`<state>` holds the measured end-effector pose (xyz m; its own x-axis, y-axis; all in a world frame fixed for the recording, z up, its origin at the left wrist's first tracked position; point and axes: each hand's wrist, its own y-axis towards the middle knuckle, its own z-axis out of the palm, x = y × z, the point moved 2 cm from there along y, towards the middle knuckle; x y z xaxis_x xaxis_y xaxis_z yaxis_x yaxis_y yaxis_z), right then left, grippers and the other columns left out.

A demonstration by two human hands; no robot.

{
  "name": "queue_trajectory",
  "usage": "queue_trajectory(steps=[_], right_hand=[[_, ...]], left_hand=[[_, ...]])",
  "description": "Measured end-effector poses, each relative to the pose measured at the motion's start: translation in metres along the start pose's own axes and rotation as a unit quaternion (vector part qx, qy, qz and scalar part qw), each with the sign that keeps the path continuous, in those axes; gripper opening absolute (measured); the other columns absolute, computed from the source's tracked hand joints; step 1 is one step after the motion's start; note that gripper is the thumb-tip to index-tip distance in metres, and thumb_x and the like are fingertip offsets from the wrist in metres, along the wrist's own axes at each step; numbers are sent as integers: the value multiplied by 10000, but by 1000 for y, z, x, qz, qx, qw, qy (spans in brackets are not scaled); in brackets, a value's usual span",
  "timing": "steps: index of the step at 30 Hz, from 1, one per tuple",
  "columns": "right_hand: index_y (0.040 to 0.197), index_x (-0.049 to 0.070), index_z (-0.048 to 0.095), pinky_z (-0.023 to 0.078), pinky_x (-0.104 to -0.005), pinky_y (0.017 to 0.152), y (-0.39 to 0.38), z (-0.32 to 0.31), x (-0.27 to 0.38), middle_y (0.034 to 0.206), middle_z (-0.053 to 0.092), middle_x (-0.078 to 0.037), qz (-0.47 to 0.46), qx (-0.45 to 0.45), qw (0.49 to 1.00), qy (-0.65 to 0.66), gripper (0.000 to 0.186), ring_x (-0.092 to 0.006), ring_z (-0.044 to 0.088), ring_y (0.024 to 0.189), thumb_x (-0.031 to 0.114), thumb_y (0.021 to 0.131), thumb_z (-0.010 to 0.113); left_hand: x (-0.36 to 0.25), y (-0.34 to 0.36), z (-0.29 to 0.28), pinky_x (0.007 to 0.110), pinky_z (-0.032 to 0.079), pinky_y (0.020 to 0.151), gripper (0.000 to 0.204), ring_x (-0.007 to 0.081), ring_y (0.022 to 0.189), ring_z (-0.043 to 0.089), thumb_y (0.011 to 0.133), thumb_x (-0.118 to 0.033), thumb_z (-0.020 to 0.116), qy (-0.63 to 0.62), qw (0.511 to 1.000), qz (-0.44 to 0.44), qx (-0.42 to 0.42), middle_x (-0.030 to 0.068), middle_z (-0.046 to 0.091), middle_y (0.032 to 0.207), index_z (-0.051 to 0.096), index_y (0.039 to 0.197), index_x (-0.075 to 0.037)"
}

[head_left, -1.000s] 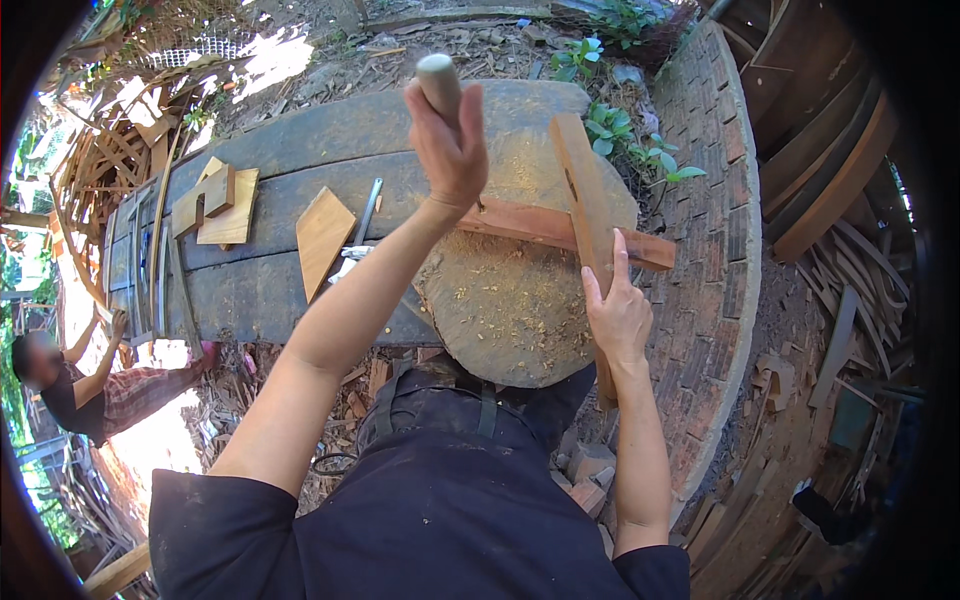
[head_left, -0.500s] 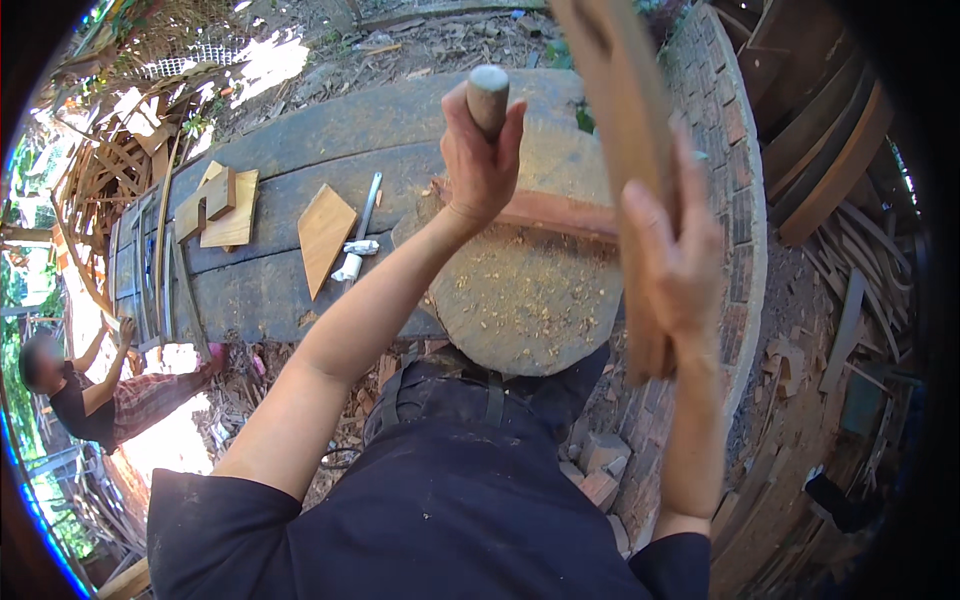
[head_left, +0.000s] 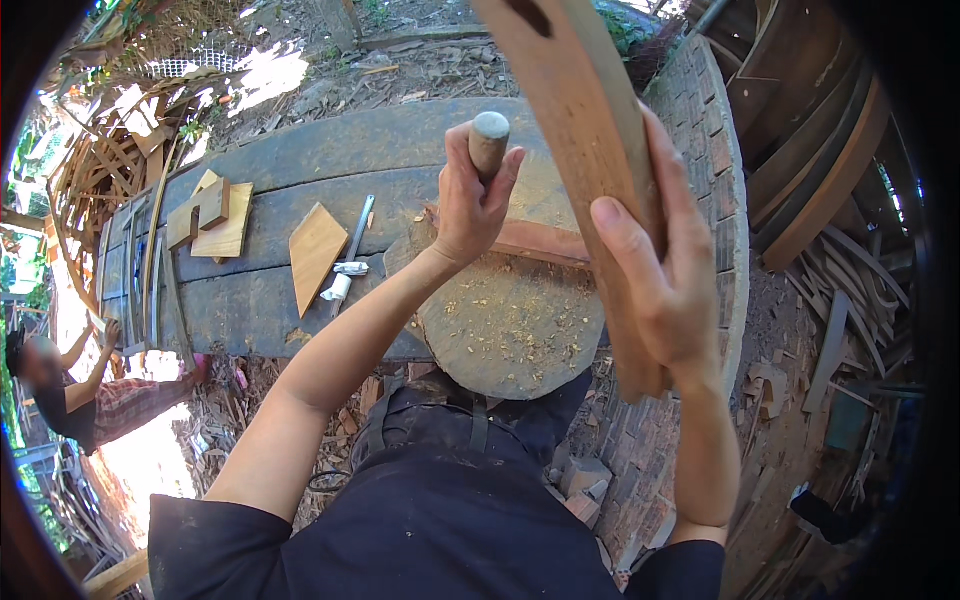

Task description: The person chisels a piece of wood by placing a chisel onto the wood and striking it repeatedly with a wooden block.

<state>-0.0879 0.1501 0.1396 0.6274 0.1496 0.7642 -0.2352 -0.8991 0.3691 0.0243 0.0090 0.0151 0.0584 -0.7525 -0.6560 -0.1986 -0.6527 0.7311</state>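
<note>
Left hand [head_left: 468, 215] is gripping a handle [head_left: 488, 150], right hand [head_left: 680, 290] a wooden beam [head_left: 592, 125].
The handle is protruding upward, the beam extending near and far past its grip.

Scrap wood [head_left: 112, 165] lies heaped near the left end of a dark plank table [head_left: 340, 150] outdoors.
A notched block [head_left: 213, 208] overlaps a pale board [head_left: 224, 238], left of a kite-shaped board [head_left: 316, 258] and a slim metal tool [head_left: 361, 220]; a person [head_left: 65, 405] is at far left, while brickwork [head_left: 722, 195] borders the right, curved planks [head_left: 828, 195] beyond.
</note>
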Motion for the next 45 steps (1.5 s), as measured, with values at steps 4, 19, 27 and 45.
queue_trajectory(steps=[4,19,27,45], right_hand=[[1478,125,347,493,-439,917,-34,25,-94,1154,651,-243,78,-41,988,-127,646,-406,636,1073,335,919,595],[1506,253,267,532,-555,667,-96,47,-151,835,680,-278,278,36,922,-268,693,-482,656,773,406,910,584],[1505,260,262,533,-553,638,-98,49,-150,786,675,-269,268,35,917,-293,707,-474,658,740,407,901,600],[1504,257,263,532,-550,657,-96,52,-144,830,683,-265,283,29,912,-296,705,-474,659,760,400,902,600]], left_hand=[[10,9,-14,325,452,773,310,159,855,538,959,-192,614,-159,969,-186,31,53,494,942,368,1116,-87],[143,-59,-109,429,491,733,272,201,709,545,975,-275,573,-447,568,-599,-345,62,520,818,376,1054,-104],[81,56,-53,267,387,447,403,83,482,437,888,-433,668,-412,786,-443,-129,-25,452,611,419,744,-151],[25,55,5,226,278,323,397,62,350,388,938,-355,633,-309,896,-211,238,-22,421,487,466,698,-85]])
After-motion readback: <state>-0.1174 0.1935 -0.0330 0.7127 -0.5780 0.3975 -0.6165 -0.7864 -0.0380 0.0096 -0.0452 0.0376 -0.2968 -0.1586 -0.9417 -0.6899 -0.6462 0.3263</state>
